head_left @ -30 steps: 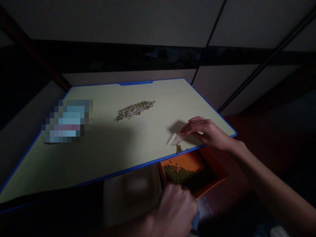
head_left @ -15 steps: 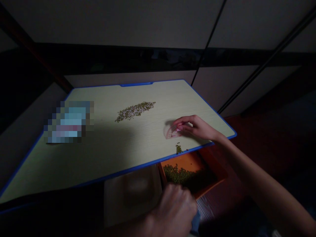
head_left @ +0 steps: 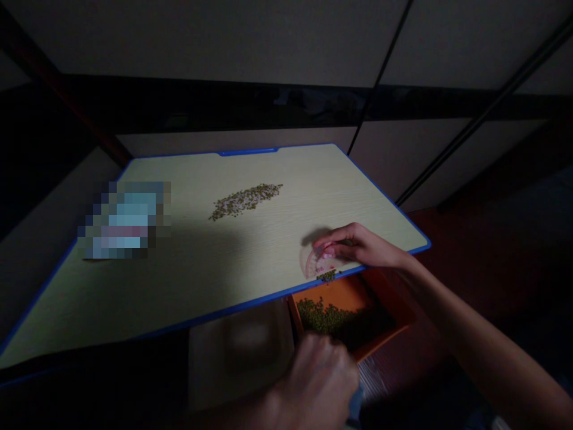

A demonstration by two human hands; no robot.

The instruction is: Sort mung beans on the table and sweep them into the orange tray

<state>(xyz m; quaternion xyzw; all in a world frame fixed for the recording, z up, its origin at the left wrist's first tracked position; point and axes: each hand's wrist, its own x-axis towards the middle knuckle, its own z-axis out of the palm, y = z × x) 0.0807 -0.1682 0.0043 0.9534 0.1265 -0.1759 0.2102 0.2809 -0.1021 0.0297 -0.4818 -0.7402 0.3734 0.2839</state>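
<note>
My right hand (head_left: 349,243) pinches a clear protractor (head_left: 312,263) with pink markings, its curved edge pointing left. The protractor stands low on the pale tabletop, touching a small cluster of green beans (head_left: 328,275) at the blue front edge. Below that edge is an orange tray (head_left: 344,292) with many green beans (head_left: 324,316) inside. My left hand (head_left: 320,373) is closed in a fist just in front of the tray; its fingertips are hidden. A longer pile of green beans mixed with whitish grains (head_left: 246,201) lies farther back on the table.
The table (head_left: 188,269) has a blue rim. A blurred-out flat object (head_left: 128,221) lies at its left side. Left of the orange tray is a pale, translucent container (head_left: 201,364). Cabinet panels (head_left: 224,42) stand behind the table, and the surroundings are dark.
My right hand first moved the protractor back and left from the bean cluster, then drew it toward the front edge. The cluster is now pressed against the rim. My left hand stays put.
</note>
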